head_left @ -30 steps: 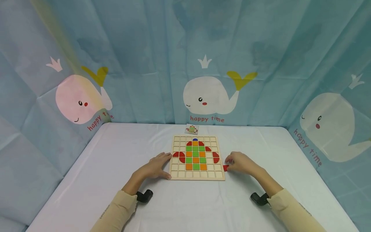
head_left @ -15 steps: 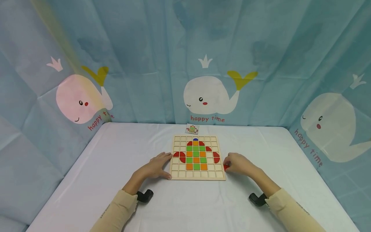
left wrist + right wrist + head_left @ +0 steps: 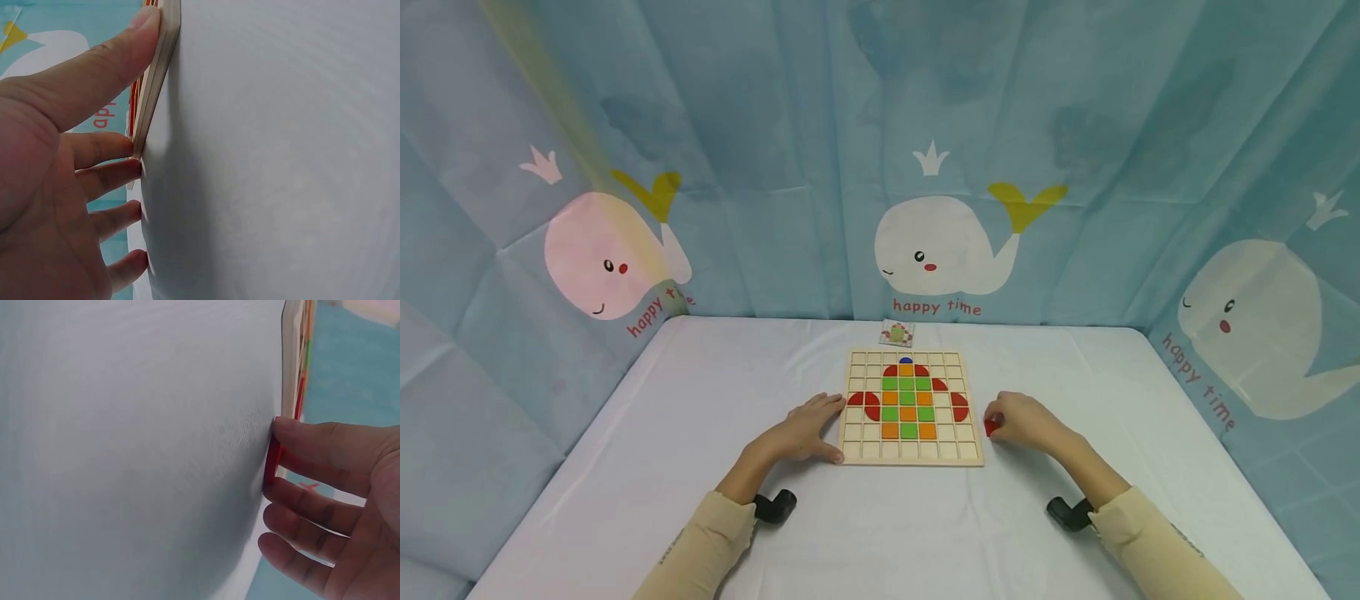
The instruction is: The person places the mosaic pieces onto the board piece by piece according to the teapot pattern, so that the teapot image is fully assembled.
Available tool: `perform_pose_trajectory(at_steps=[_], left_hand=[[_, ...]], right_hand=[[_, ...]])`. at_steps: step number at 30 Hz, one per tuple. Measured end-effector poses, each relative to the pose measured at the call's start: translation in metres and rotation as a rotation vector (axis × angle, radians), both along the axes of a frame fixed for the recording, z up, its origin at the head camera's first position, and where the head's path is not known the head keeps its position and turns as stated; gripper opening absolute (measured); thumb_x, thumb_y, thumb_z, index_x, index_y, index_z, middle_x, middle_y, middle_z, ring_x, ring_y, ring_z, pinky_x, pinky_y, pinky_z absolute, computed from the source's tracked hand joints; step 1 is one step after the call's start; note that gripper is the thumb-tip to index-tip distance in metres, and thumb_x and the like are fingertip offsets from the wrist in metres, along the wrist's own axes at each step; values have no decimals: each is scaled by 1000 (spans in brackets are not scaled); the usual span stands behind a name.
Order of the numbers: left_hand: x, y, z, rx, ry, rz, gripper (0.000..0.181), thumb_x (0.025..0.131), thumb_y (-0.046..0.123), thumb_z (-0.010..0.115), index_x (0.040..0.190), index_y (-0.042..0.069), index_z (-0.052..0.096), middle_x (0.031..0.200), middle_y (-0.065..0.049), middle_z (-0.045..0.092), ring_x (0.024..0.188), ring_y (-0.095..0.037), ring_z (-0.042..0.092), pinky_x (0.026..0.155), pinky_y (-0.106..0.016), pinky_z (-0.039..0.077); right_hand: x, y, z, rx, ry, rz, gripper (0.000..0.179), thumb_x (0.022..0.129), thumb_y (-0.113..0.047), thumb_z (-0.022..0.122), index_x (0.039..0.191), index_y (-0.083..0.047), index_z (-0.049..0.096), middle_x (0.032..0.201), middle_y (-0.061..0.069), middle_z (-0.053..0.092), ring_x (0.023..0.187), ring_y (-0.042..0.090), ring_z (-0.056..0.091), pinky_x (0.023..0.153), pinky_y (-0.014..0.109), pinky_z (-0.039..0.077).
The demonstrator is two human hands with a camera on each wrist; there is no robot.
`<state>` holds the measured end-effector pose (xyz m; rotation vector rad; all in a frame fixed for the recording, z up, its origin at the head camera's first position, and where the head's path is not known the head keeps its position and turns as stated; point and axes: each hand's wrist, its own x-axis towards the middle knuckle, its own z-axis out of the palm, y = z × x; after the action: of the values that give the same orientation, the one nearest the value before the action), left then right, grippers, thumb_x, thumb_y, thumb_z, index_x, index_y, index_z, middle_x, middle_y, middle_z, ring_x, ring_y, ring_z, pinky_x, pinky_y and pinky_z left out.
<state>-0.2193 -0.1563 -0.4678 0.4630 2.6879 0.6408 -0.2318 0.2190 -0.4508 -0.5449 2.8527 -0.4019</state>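
A square wooden grid board [image 3: 872, 452] lies on the table, with red, orange, green and blue tiles set in its cells. My left hand [image 3: 808, 429] rests along the board's left edge, thumb at the near corner; in the left wrist view its thumb [image 3: 100, 78] lies against the wooden side and the fingers are spread. Just off the board's right edge, my right hand [image 3: 1021, 421] pinches a small red tile [image 3: 990, 427]. The right wrist view has this red tile [image 3: 272, 459] low at the tabletop between thumb and forefinger, partly covered by them.
A small picture card [image 3: 897, 333] with a similar coloured pattern lies behind the board. White cloth covers the table [image 3: 880, 533], and a blue curtain [image 3: 775, 250] printed with whales hangs around its back and sides. Black wrist-worn devices [image 3: 775, 507] sit near both sleeves.
My right hand first shifts slightly left to the board's edge, then back right, drawing the red tile a little away from the board. The left hand and the board stay in place.
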Motion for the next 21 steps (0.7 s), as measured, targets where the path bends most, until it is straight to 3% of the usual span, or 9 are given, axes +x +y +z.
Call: perform_pose_trajectory(at_steps=[14,21], left_hand=[[0,1,4,1,6,-5,95,73,33,85,149,3,37,158,-14,33,149,-39,18,118,-61,18],[2,2,7,-1,-7,7,96,72,33,86,149,3,37,157,-14,34,149,-39,19,118,-61,19]], right_hand=[[1,0,4,6,23,14,16,79,-15,80,91,-9,72,81,-2,57,72,12,48,65,27,44],[-1,-2,5,-5,4,-24,18,80,-18,79,94,-9,73,82,-1,58,74,13,50,68,29,47]])
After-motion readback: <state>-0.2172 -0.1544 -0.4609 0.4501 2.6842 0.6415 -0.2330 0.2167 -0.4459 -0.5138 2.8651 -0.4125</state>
